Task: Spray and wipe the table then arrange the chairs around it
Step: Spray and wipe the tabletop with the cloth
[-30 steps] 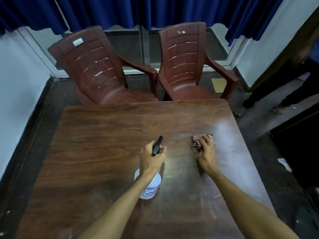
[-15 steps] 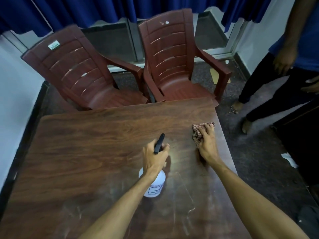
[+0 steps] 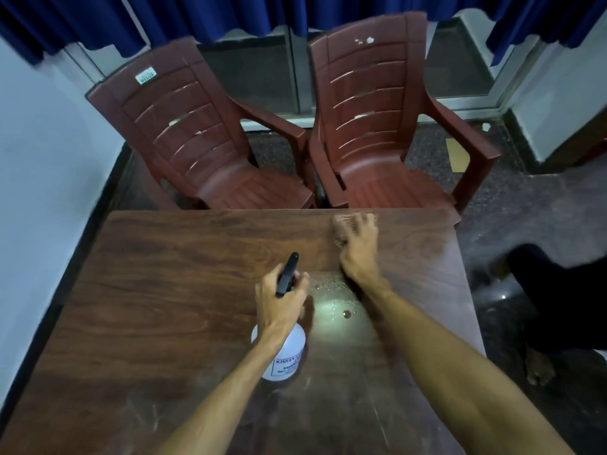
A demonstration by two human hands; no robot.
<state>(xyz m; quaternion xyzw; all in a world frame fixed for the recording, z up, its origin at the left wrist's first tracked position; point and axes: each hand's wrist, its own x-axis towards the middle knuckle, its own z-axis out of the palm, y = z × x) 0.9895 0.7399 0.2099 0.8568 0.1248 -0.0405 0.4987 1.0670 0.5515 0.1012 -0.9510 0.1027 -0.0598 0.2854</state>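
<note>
In the head view, the risk is that the right hand (image 3: pixel 356 247), pressed flat on the blurred cloth (image 3: pixel 343 223) beside the far edge of the table (image 3: pixel 164 307), pushes it off, while the left hand (image 3: pixel 279 300) is wrapped around the spray bottle (image 3: pixel 284 356) standing near the wet patch (image 3: pixel 338 307).

Two chairs, the left chair (image 3: pixel 210 139) and the right chair (image 3: pixel 387 126), are standing side by side behind the far edge of the table (image 3: pixel 164 290). On the table, a spray bottle (image 3: pixel 284 353) is sitting near centre; a cloth (image 3: pixel 345 224) is lying farther back, to its right, near the far edge.
</note>
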